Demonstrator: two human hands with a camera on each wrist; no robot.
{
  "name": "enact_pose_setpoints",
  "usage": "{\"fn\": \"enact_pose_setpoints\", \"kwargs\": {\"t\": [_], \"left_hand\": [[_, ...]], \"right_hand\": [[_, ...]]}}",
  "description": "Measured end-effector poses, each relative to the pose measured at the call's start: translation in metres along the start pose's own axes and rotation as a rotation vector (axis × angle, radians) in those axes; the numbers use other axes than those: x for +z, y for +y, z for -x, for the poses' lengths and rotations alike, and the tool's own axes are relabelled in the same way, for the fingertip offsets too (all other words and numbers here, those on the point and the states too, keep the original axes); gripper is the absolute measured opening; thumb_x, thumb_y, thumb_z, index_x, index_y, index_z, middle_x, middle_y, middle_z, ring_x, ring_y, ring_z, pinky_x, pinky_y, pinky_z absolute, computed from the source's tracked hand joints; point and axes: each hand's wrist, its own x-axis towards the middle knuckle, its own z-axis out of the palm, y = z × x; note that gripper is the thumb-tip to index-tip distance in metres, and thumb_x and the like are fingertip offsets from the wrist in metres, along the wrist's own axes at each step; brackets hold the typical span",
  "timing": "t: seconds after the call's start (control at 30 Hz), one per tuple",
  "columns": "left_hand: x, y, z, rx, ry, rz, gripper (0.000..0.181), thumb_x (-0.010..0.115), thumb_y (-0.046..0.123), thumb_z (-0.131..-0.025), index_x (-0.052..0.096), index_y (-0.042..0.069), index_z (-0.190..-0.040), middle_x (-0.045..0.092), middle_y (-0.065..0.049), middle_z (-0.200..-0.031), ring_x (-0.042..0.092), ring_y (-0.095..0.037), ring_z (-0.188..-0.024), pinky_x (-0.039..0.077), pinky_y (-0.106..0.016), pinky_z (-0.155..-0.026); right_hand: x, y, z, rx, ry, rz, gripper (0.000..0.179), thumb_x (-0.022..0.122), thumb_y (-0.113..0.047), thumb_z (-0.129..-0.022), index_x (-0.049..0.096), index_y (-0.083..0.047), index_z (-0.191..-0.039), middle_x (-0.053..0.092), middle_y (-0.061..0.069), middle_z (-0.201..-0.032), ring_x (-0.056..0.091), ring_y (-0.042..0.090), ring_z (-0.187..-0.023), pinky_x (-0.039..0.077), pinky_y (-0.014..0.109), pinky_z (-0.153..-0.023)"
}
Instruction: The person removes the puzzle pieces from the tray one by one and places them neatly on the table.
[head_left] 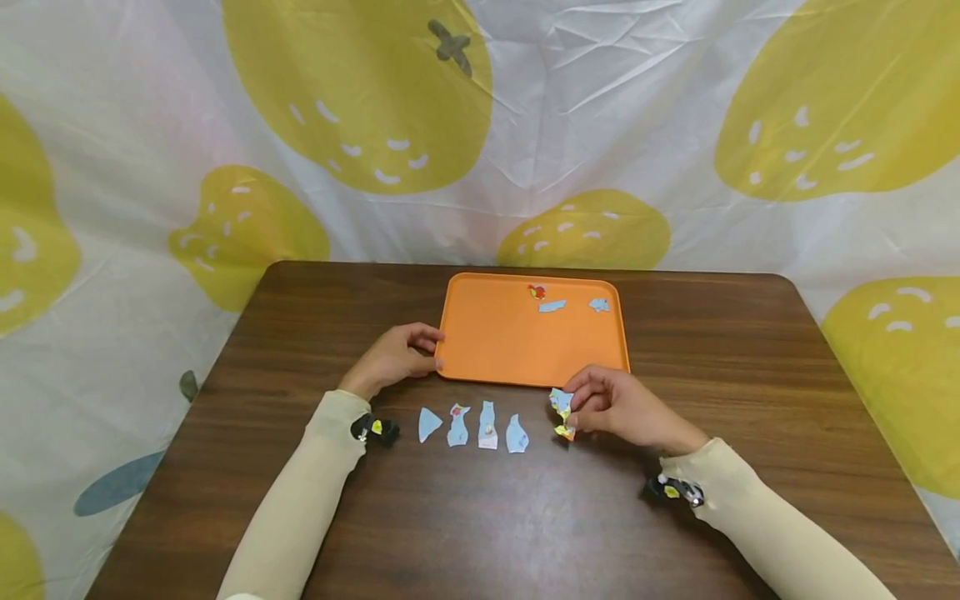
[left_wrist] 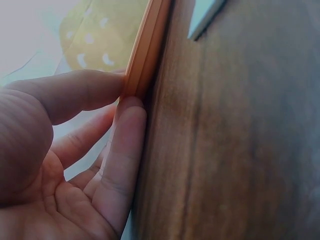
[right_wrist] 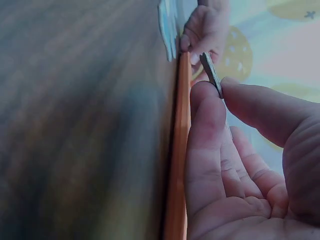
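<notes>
At the left end of the orange tray [head_left: 525, 346], my left hand [head_left: 397, 354] grips the rim between thumb and fingers, as the left wrist view also shows. My right hand [head_left: 618, 406] pinches an irregular light blue and yellow puzzle piece [head_left: 560, 402] by its edge, just in front of the tray's near right corner. Seen edge-on in the right wrist view, that puzzle piece [right_wrist: 211, 74] looks thin and stiff. Several light blue pieces lie in a row on the table between the hands, among them a triangular piece [head_left: 429, 424] and a long piece [head_left: 487, 425].
Near the tray's far edge lie a small red piece [head_left: 537, 292], a light blue strip [head_left: 552, 306] and another small blue piece [head_left: 599, 305]. Behind the brown wooden table [head_left: 525, 525] hangs a white cloth [head_left: 600, 100] with yellow fruit prints.
</notes>
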Motion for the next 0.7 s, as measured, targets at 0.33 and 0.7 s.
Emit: {"fn": "enact_pose_setpoints", "kwargs": {"t": [0.33,0.7], "left_hand": [[-0.001,0.001,0.000,0.012,-0.003,0.006,0.047,0.084,0.009,-0.089,0.069,0.010,-0.133,0.063,-0.014,-0.118,0.064,-0.020,-0.095,0.061,-0.027,-0.081],[0.000,0.000,0.001,0.012,-0.002,0.010,0.047,0.083,0.008,-0.090,0.068,0.009,-0.134,0.062,-0.013,-0.118,0.064,-0.020,-0.095,0.061,-0.027,-0.081]], "right_hand": [[0.014,0.007,-0.001,0.042,-0.040,-0.023,0.039,0.085,-0.002,-0.086,0.063,0.004,-0.119,0.070,0.018,-0.101,0.075,0.020,-0.077,0.064,0.032,-0.072],[0.022,0.004,-0.002,0.018,-0.045,0.041,0.036,0.086,-0.002,-0.085,0.064,0.003,-0.113,0.072,0.011,-0.094,0.075,0.019,-0.073,0.062,0.030,-0.066]]}}
